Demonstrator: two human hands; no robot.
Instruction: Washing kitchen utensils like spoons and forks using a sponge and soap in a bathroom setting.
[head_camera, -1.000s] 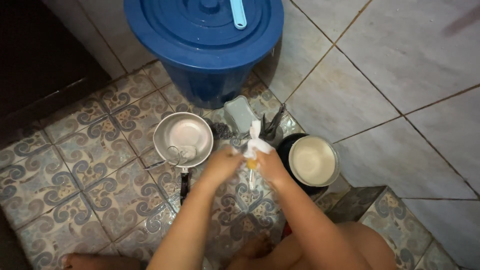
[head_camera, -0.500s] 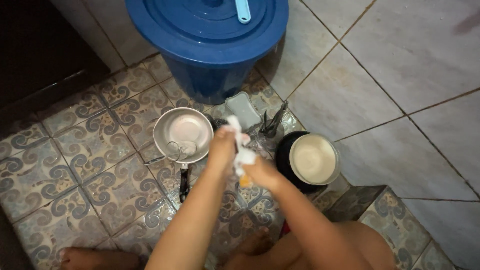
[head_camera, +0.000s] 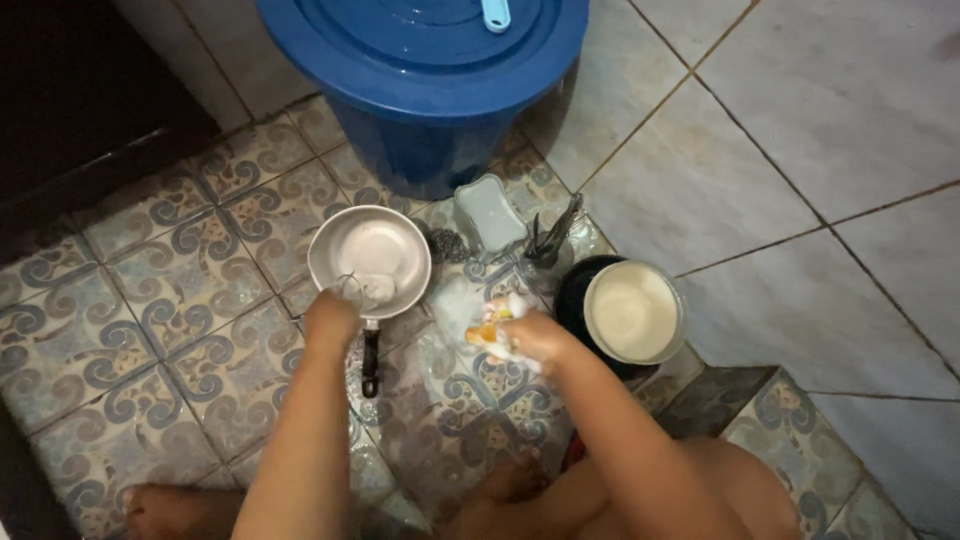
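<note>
My right hand (head_camera: 532, 338) is closed around a white, foamy cloth (head_camera: 512, 308) with a yellow-orange piece (head_camera: 482, 333) showing at its left side. It is held over the wet patterned floor. My left hand (head_camera: 332, 318) has its fingers curled at the near rim of a silver frying pan (head_camera: 370, 250), on the handle of a wire whisk (head_camera: 351, 288) that lies in the pan. The pan's black handle (head_camera: 370, 362) points toward me, just right of my left wrist.
A blue lidded bucket (head_camera: 430, 70) stands at the back with a pale blue handle (head_camera: 495, 12) on its lid. Right of the pan are steel wool (head_camera: 447, 245), a pale tray (head_camera: 488, 215), a glass of cutlery (head_camera: 548, 250) and a black pot holding a white bowl (head_camera: 632, 312). My feet (head_camera: 165, 505) are on the tiles.
My left hand let go of the white cloth and moved left and down to the whisk at the pan's rim. My right hand kept the cloth and lowered slightly.
</note>
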